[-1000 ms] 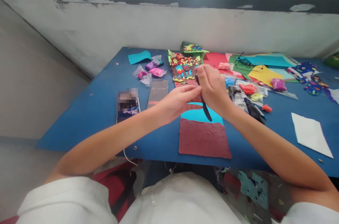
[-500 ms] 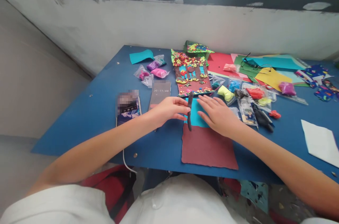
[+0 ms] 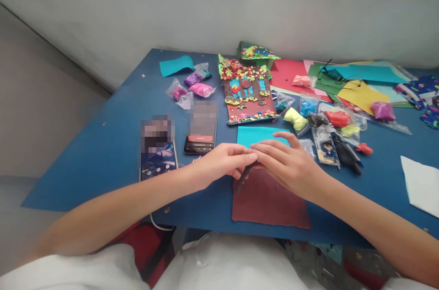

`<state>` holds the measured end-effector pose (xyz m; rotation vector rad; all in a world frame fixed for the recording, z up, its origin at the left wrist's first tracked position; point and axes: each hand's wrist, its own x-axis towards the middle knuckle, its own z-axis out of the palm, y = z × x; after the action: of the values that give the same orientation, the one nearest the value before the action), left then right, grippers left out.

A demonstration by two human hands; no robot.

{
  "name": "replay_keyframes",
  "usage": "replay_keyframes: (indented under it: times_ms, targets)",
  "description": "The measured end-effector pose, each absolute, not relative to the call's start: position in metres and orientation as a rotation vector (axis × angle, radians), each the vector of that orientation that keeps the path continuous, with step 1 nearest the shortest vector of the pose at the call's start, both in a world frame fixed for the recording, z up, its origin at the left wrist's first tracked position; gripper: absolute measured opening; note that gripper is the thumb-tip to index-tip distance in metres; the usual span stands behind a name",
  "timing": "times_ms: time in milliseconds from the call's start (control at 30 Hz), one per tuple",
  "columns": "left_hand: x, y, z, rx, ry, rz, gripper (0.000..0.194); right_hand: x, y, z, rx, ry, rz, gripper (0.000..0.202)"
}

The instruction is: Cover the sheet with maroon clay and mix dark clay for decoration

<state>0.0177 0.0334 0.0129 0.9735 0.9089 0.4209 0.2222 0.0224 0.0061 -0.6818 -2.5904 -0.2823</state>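
Note:
A thin, dark roll of modelling clay (image 3: 242,180) hangs slanted over the lower sheet, pinched by my left hand (image 3: 219,165) between thumb and fingers. My right hand (image 3: 291,160) meets the left at the fingertips, its fingers bent over the roll's upper end, which they hide. Beneath both hands lies a flat panel: a bright blue strip (image 3: 254,133) at the far side and a brownish-red sheet (image 3: 270,205) at the near side. Behind it rests a decorated clay picture of a house (image 3: 250,98) with flowers and blue windows.
Two phones lie on the left, one dark (image 3: 200,120) and one with a picture screen (image 3: 157,157). Bagged clay, such as a pink packet (image 3: 202,89) and a yellow lump (image 3: 295,118), surrounds the work. Coloured paper (image 3: 291,77) lies behind; white paper (image 3: 420,185) is at right.
The clay roll has tipped from upright to slanted and come nearer to me. My right hand has lifted off the blue strip and joined my left at the roll. The view has tilted down.

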Motion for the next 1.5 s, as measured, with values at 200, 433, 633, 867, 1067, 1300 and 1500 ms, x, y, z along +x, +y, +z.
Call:
replay_keyframes:
  times_ms: [200,433,633,867,1067,1300,1500]
  targets:
    - [0.019,0.031,0.018,1.143,0.911,0.368,0.030,0.224,0.023,0.010,-0.644,-2.524,-0.099,0.013]
    - [0.014,0.035,0.020,0.833,0.884,0.606,0.026,0.283,0.011,0.056,-1.399,-1.622,-0.259,0.021]
    - [0.018,0.039,0.015,0.553,0.958,0.764,0.008,0.307,-0.012,0.049,-2.106,-1.549,-0.157,0.032]
    - [0.022,0.037,0.015,0.576,0.954,0.731,0.012,0.333,0.005,0.016,-2.202,-1.746,-0.123,0.054]
    - [0.020,0.039,0.009,0.655,0.946,0.728,0.015,0.305,-0.003,0.031,-2.128,-1.655,-0.270,0.059]
    - [0.017,0.037,0.012,0.751,0.868,0.709,0.025,0.222,-0.010,0.039,-1.583,-2.178,0.743,0.032]
    - [0.009,0.043,0.013,0.903,0.881,0.829,0.030,0.196,0.019,0.028,-1.356,-2.038,1.312,0.031]
